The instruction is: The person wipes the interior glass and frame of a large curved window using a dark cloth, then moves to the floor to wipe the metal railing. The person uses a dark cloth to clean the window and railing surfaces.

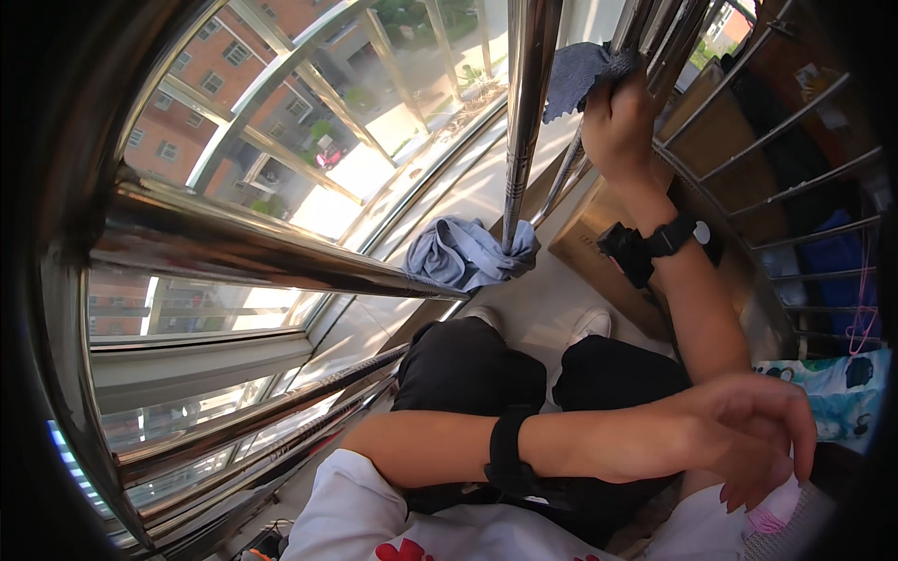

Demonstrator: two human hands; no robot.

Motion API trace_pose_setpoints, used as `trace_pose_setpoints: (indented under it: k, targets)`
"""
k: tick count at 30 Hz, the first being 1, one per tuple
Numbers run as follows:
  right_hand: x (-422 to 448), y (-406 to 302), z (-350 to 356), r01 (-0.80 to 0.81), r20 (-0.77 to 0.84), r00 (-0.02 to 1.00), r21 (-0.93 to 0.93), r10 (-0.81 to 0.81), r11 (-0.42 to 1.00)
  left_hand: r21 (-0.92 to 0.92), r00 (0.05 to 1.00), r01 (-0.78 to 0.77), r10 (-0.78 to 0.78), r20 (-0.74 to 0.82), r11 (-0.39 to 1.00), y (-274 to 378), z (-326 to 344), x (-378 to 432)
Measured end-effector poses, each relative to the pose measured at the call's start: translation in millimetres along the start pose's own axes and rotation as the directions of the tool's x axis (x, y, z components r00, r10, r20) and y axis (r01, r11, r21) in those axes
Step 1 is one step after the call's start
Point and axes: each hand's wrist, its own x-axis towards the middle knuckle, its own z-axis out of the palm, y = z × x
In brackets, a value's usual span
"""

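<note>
My right hand reaches up and forward, closed on a dark grey cloth. It presses the cloth against upright metal tubes of a rack; part of the cloth hangs free to the left. My left hand crosses my body to the right, fingers curled down at my right sleeve. Pink and grey mesh material lies by its fingertips; whether they pinch anything is unclear. A light blue-grey cloth is bunched around the foot of a shiny metal post.
Thick metal rails run along my left, before a window. A cardboard box sits on the floor ahead right, close to my shoes. A wire rack and a blue patterned item stand at right.
</note>
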Motion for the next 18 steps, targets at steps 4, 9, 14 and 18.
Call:
trace_pose_setpoints:
  k: [4, 9, 14, 18]
  targets:
    - [-36, 19, 10, -0.121, 0.111, 0.987, 0.040, 0.116, 0.992, 0.252, 0.927, -0.065, 0.152, -0.344, 0.966, 35, -22, -13]
    - [-85, 27, 7, -0.372, 0.358, 0.843, -0.150, 0.401, 0.916, 0.436, 0.834, -0.137, 0.341, -0.434, 0.889, 50, -30, -16]
    - [-71, 17, 9, -0.429, 0.231, 0.871, -0.076, 0.434, 0.900, 0.449, 0.783, -0.132, 0.370, -0.500, 0.884, 49, -35, -17]
    - [-7, -4, 8, -0.175, -0.080, 0.972, 0.370, 0.219, 0.912, 0.422, 0.781, -0.145, 0.365, -0.506, 0.895, 43, -42, -14]
